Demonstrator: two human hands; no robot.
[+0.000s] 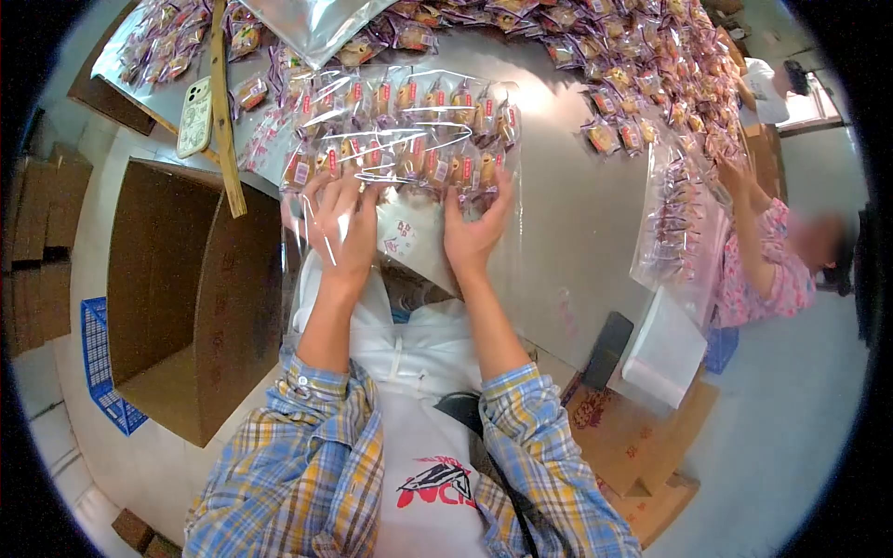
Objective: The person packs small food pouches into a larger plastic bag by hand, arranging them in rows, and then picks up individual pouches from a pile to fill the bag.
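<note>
Two rows of small wrapped snack packets (409, 160) lie side by side in a clear plastic bag (446, 79) on the metal table in front of me. My left hand (339, 223) reaches under the bag's film, its fingers stretched against the near left edge of the packets. At the near right edge, my right hand (476, 228) has thumb and fingers spread, fingertips touching the packets. The bag's loose film extends back over my left wrist toward my lap. Between the hands lies a pale sheet with red print (405, 237).
Heaps of loose packets (642, 56) cover the far side of the table. A wooden strip (223, 121) and a phone (194, 116) lie at left, above an open cardboard box (186, 298). At right, a person in a pink sleeve (763, 265) handles another bagged batch (677, 219).
</note>
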